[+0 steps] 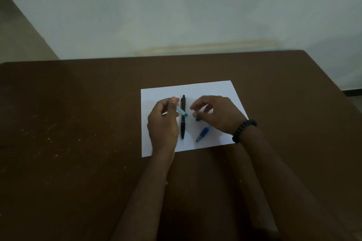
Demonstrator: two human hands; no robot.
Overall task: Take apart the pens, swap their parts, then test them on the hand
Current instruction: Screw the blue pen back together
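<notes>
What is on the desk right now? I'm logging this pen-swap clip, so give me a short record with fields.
surface: brown table with white paper
left hand: holds clear teal pen barrel
right hand: pinches small teal part
black pen: whole, lying on the paper
blue tip piece: loose on the paper
wrist: black bead bracelet on the right

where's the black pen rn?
In the head view the black pen lies whole on the white paper, running near to far between the left hand and right hand, with the blue pen piece to its right.
</notes>
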